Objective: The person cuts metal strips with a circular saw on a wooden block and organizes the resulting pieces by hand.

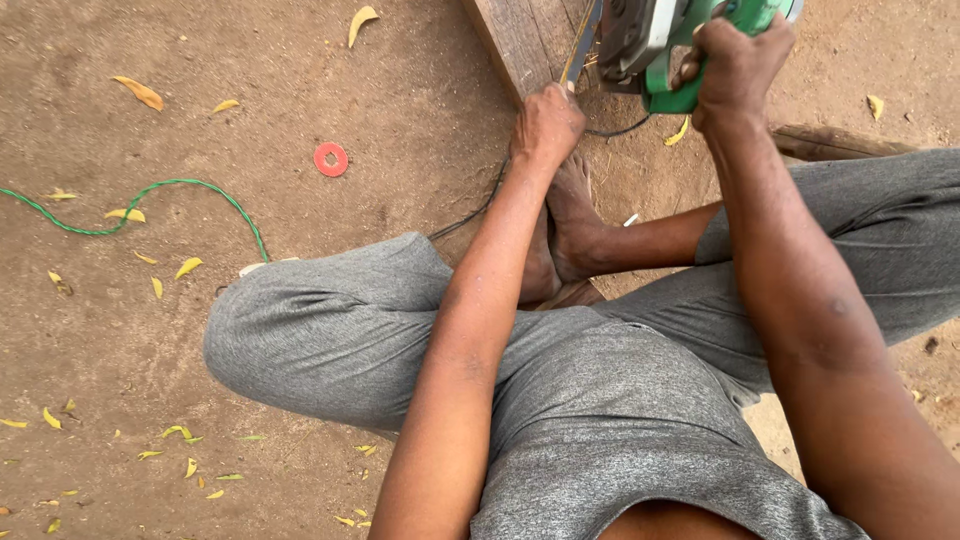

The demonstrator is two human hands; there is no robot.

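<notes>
Head view: right hand wraps closed around the green handle of a power saw sitting on a wooden plank at top centre. Left hand presses on the plank's near end, fingers curled; a red ring and a green cord lie on the dirt.

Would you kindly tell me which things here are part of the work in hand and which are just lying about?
In use:
- green power tool, gripped by the right hand
- wooden plank, with the left hand resting at its edge
- black cord running towards the tool

Lying about:
- red ring
- green rope
- yellow leaves
</notes>
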